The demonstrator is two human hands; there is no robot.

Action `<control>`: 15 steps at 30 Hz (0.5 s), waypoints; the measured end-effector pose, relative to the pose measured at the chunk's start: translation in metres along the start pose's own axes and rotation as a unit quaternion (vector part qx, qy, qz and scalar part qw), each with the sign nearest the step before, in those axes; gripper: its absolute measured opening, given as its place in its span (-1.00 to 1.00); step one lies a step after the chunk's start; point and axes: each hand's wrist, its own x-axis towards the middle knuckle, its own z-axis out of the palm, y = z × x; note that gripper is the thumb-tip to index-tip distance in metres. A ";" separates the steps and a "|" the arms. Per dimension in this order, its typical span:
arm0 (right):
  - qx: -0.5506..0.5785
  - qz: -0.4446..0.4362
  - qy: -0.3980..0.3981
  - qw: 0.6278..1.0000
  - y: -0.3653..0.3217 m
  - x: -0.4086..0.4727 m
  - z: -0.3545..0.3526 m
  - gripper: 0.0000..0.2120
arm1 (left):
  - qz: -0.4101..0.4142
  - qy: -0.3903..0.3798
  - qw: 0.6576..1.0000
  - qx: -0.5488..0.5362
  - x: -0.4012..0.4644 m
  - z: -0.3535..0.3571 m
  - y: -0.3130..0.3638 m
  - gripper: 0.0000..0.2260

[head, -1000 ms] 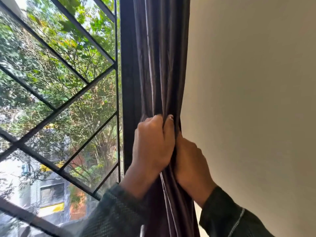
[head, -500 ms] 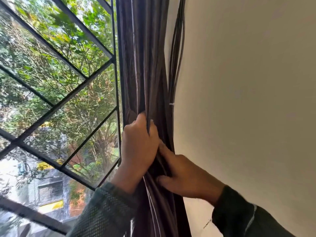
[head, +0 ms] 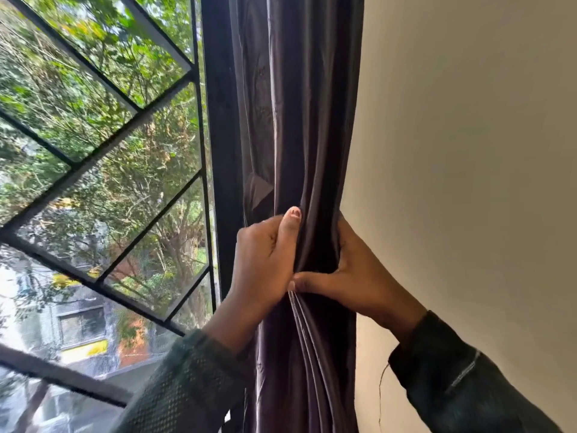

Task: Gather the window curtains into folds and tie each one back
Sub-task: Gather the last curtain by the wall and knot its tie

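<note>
A dark grey-purple curtain (head: 299, 120) hangs gathered into a narrow bunch of vertical folds between the window frame and the wall. My left hand (head: 265, 264) grips the bunch from its left side, thumb pointing up along a fold. My right hand (head: 352, 276) wraps the bunch from the right, its thumb laid across the front of the folds and touching my left hand; its fingers are hidden behind the cloth. No tie-back is visible.
A black window frame post (head: 221, 151) stands just left of the curtain. Diagonal metal grille bars (head: 103, 157) cross the window, with trees and a building outside. A plain cream wall (head: 468, 151) fills the right side.
My right hand has gone from lying flat against the folds to wrapping round the bunch with its thumb across the front. The curtain again covers the cables that showed by the wall.
</note>
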 end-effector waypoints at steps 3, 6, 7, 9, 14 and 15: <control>-0.038 0.009 0.046 0.998 -0.002 -0.006 0.000 0.03 | -0.003 -0.004 1.000 -0.019 0.000 0.003 -0.003 -0.65; -0.125 -0.004 0.141 0.982 -0.009 -0.014 0.007 0.16 | -0.018 -0.005 1.000 -0.024 -0.003 -0.001 -0.007 -0.81; -0.164 -0.025 0.183 0.969 -0.012 -0.018 0.010 0.13 | -0.005 -0.007 1.000 -0.011 -0.005 -0.004 -0.008 -0.77; -0.277 -0.063 0.272 0.919 -0.017 -0.026 0.023 -0.02 | 0.044 -0.021 0.999 0.004 -0.013 -0.011 -0.011 -0.65; -0.470 -0.050 0.386 0.792 -0.019 -0.055 0.062 -0.32 | 0.089 -0.053 0.994 0.018 -0.045 -0.030 -0.010 -0.54; -0.493 -0.034 0.387 0.778 -0.018 -0.063 0.070 -0.32 | 0.087 -0.056 0.995 0.012 -0.052 -0.034 -0.008 -0.55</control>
